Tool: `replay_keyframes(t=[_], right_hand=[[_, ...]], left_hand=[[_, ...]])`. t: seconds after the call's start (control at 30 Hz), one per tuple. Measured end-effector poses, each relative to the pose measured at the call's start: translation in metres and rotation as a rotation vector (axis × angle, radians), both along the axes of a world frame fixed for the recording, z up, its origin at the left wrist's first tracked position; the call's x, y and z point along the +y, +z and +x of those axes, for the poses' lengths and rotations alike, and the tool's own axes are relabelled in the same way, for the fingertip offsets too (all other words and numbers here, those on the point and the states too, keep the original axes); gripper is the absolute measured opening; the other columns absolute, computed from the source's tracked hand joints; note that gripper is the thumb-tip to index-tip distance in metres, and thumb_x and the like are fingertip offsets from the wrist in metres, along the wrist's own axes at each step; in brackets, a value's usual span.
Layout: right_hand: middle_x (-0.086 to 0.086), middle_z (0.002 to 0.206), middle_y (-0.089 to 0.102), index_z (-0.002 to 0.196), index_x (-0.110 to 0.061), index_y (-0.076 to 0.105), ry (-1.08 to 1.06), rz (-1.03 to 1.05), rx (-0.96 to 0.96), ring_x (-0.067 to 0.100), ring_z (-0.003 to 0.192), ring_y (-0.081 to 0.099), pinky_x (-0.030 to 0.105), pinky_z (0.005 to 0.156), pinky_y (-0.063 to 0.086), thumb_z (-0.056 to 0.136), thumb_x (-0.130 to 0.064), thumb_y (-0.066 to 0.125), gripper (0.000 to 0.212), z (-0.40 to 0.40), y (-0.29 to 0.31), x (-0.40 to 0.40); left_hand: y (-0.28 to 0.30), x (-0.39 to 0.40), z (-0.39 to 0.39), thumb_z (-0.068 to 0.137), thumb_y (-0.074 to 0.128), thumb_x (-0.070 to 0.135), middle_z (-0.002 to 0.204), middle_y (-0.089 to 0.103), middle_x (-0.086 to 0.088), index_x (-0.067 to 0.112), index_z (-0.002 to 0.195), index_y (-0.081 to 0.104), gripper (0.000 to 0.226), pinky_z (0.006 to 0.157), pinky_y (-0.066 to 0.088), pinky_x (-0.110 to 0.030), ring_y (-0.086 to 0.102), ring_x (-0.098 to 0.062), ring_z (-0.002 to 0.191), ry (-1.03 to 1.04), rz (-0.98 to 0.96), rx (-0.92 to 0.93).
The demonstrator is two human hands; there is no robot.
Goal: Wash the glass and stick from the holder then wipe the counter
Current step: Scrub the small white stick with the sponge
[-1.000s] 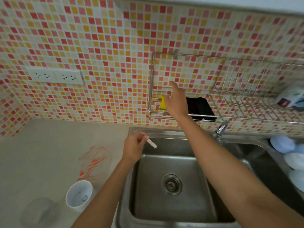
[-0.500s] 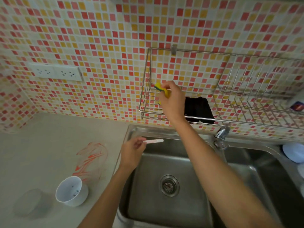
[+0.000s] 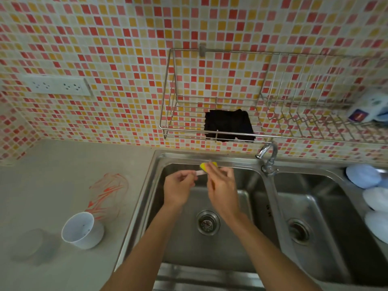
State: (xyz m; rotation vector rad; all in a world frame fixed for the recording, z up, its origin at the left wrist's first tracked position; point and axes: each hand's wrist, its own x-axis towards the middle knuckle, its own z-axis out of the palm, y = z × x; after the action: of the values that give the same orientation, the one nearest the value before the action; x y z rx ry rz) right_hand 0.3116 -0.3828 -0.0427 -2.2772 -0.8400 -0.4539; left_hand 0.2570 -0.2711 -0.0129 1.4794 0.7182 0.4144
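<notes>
Over the left sink basin [image 3: 247, 238] my left hand [image 3: 178, 190] pinches a thin white stick [image 3: 199, 172] that points right. My right hand [image 3: 222, 190] holds a yellow sponge [image 3: 204, 165] against the stick's free end. A clear glass with orange streaks [image 3: 107, 194] stands on the grey counter [image 3: 52, 175] left of the sink. In front of it lies a white holder cup [image 3: 80, 229], tipped with its mouth toward me.
A wire rack [image 3: 168, 106] on the tiled wall holds a black cloth [image 3: 228, 124] and, at right, a white bottle [image 3: 369, 108]. The tap [image 3: 267, 154] stands between the two basins. Pale round plates [image 3: 363, 175] sit at the right edge. A clear lid [image 3: 33, 246] lies near the holder.
My right hand has taken the yellow sponge off the wire rack and brought it down to the stick over the sink. The left hand has kept the stick there.
</notes>
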Motion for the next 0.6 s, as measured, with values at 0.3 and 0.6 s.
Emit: replay_keyframes(t=[0.3,0.6], right_hand=[[0.002,0.129,0.062,0.129,-0.012,0.059,-0.005,0.065,0.056,0.02,0.103,0.05,0.031,0.09,0.052,0.084,-0.002,0.066,0.047,-0.012,-0.01,0.007],[-0.001,0.132,0.06,0.132,-0.014,0.058,0.028,0.047,-0.006,0.017,0.102,0.05,0.021,0.094,0.044,0.084,-0.004,0.066,0.049,-0.011,-0.02,0.0]], left_hand=[[-0.007,-0.008,0.002,0.085,0.065,0.005,0.075,0.075,-0.006,0.011,0.08,0.076,0.013,0.069,0.056,-0.023,0.07,-0.013,0.072,-0.02,0.066,0.005],[-0.01,-0.005,0.006,0.085,0.067,0.009,0.075,0.075,-0.003,0.01,0.082,0.076,0.01,0.071,0.056,-0.023,0.07,-0.014,0.074,-0.046,0.098,0.011]])
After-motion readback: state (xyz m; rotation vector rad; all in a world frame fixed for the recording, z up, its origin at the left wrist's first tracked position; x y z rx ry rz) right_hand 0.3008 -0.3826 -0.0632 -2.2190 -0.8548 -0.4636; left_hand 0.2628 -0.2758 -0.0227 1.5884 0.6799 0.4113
